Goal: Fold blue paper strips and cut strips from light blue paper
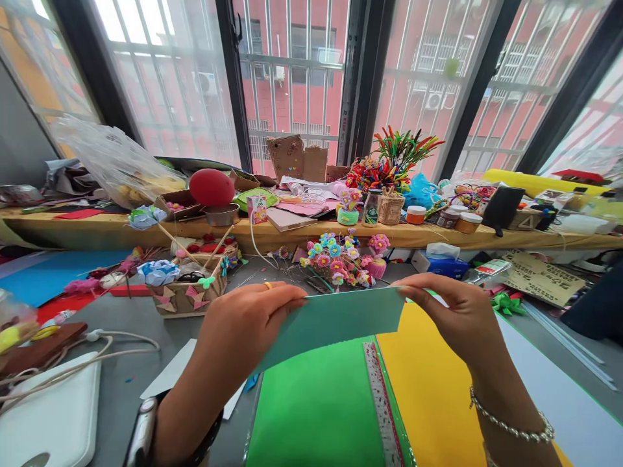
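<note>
A strip of teal paper [335,321] is stretched between both hands, raised above the desk. My left hand [248,318] pinches its upper left corner between thumb and fingers. At the upper right corner, my right hand [445,308] pinches it the same way. Below the strip lies a green sheet [311,408] in a clear sleeve, with a patterned ruler [382,395] along its right side. A yellow sheet [428,395] lies to the right of the ruler, partly behind my right forearm. The lower left end of the strip is hidden behind my left hand.
A decorated cardboard box [187,295] stands left of my left hand. Pompom flowers [335,256] sit behind the strip. A white device with cables [53,415] lies at the left. Clear glue sticks [569,344] rest at the right. A cluttered ledge [292,232] runs below the windows.
</note>
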`<state>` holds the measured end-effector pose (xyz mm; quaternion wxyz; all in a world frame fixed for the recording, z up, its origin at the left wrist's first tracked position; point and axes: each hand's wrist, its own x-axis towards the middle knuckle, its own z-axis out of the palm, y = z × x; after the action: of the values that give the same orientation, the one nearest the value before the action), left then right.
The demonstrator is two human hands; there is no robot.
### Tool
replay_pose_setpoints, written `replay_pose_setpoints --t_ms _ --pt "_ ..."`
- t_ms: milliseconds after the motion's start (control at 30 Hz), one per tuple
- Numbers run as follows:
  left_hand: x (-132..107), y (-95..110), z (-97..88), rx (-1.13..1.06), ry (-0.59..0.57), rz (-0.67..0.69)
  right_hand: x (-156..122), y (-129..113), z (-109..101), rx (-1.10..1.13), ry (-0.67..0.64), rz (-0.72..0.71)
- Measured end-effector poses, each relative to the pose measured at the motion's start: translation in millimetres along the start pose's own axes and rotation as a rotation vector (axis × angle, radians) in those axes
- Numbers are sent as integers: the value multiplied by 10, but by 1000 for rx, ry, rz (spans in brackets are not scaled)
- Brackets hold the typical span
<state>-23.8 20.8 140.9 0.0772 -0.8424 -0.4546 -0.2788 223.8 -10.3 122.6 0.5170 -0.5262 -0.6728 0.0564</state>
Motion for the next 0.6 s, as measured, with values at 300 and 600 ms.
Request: replay_pose_setpoints --t_ms 300,600 --pt "-30 -96 -85 -112 13 -94 21 112 -80 458 306 223" --pt "8 -81 -108 -564 211 -434 9 20 107 522 20 197"
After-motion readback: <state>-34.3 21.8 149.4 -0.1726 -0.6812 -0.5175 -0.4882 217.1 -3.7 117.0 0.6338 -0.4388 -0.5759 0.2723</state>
